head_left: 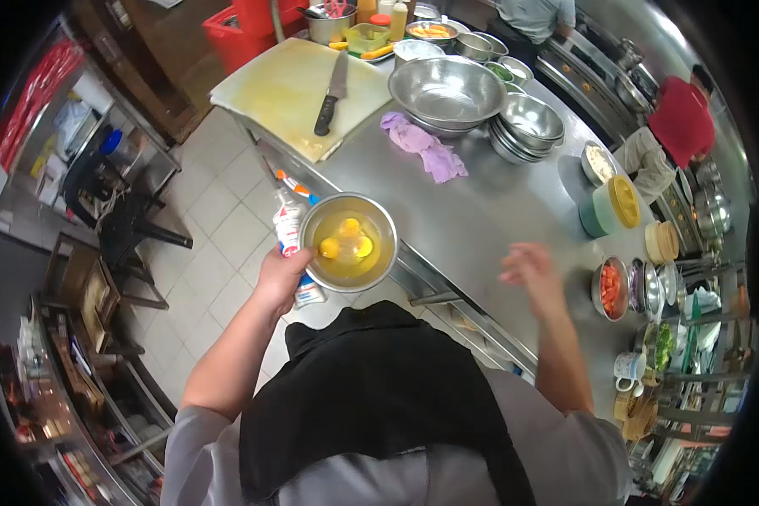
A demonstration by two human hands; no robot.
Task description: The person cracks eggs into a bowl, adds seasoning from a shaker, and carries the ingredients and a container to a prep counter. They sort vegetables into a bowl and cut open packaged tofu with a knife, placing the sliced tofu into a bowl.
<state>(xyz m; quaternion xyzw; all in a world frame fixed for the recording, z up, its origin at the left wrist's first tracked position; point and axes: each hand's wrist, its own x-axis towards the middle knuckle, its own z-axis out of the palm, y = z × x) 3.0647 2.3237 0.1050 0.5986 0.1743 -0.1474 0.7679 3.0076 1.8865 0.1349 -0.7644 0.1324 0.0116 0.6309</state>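
Metal bowl (pixel 386 226), left grip (pixel 283 274), near table edge (pixel 472 303)

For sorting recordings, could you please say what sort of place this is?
Probably a commercial kitchen: a long grey steel counter, stacked round metal bowls, and a round silver bowl of raw eggs in the left hand.

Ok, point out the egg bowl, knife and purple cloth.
Egg bowl (pixel 346 203), head view: far inner wall.
Knife (pixel 332 95), head view: where blade meets handle.
Purple cloth (pixel 427 149), head view: crumpled middle.
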